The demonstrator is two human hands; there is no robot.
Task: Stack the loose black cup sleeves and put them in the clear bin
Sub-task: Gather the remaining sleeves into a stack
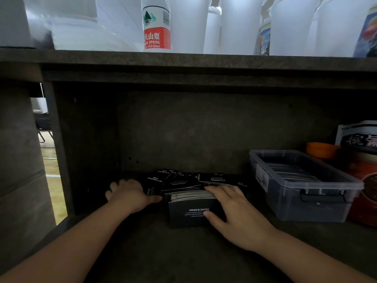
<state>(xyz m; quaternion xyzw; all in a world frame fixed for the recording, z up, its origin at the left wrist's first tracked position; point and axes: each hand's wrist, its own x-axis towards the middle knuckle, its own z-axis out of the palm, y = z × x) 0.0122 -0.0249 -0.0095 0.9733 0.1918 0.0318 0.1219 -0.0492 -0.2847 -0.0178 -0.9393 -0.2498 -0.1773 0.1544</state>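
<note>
Gripping an upright stack [191,209] of black sleeves on the dark shelf [163,252], the right hand [236,213] has its fingers curled over the stack's top edge and its thumb pressed to the printed front. The left hand [129,194] lies flat, fingers relaxed, on the loose sleeves [179,180] scattered just behind and left of the stack. The clear bin [302,186] sits to the right, near the stack, with sleeves already inside.
</note>
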